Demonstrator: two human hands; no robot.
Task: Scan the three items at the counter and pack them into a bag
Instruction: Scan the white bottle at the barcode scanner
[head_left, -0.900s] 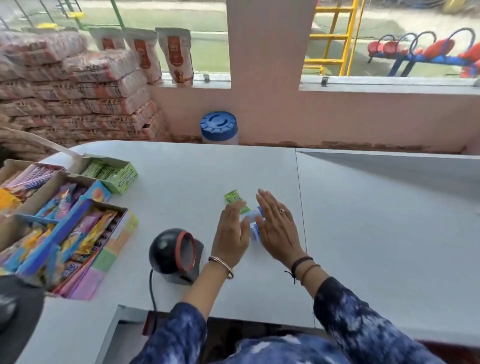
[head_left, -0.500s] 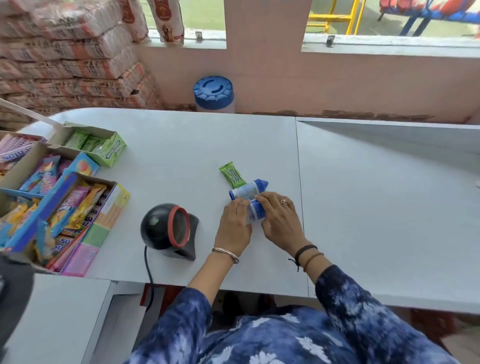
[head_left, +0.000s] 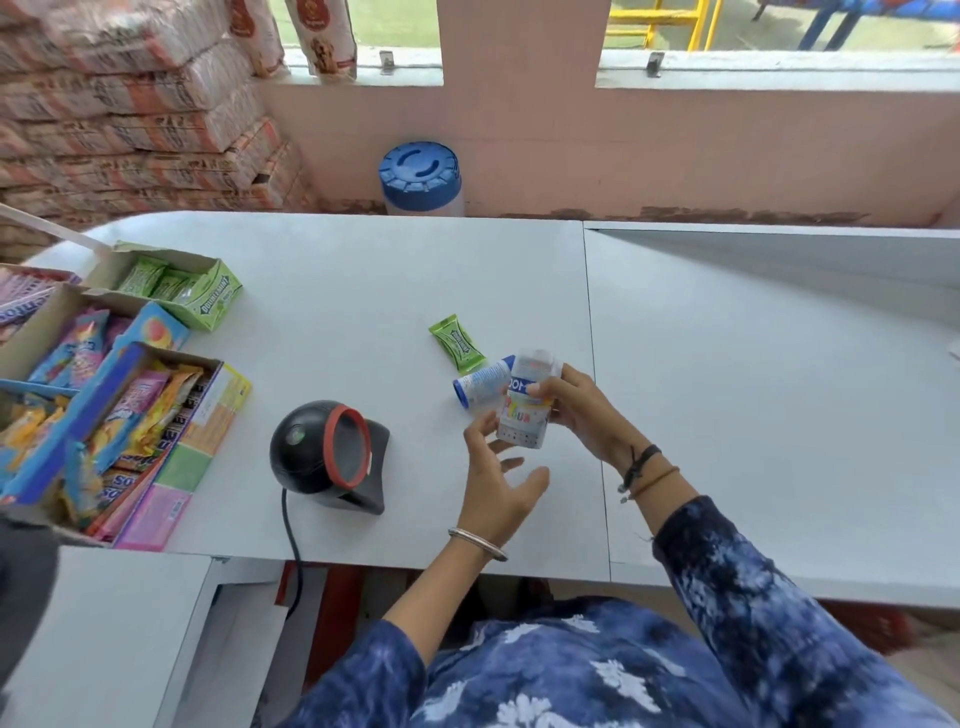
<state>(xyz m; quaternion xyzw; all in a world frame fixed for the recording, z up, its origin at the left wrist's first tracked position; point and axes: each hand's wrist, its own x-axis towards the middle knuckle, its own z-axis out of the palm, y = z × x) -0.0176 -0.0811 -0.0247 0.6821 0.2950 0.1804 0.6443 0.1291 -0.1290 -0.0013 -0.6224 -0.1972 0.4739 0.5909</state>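
Observation:
My right hand (head_left: 582, 415) holds a small white bottle with a colourful label (head_left: 524, 410) upright just above the white counter (head_left: 337, 312). My left hand (head_left: 498, 478) is open below and to the left of it, fingers spread, fingertips close to the bottle's bottom. A second small bottle with a blue cap (head_left: 480, 387) lies on its side on the counter just behind. A green gum packet (head_left: 457, 344) lies flat beyond that. The black dome scanner with a red ring (head_left: 332, 457) stands to the left of my hands. No bag is in view.
Open cardboard boxes of sweets (head_left: 104, 415) and a green gum box (head_left: 182, 286) crowd the counter's left end. A blue-lidded jar (head_left: 422, 176) stands behind the counter by the wall. Stacked sacks (head_left: 130, 114) fill the back left. The scanner's cable (head_left: 291, 545) drops over the front edge.
My right hand has lifted one bottle off the counter and stood it upright. My left hand has let go and opened beneath it. The camera has tilted down.

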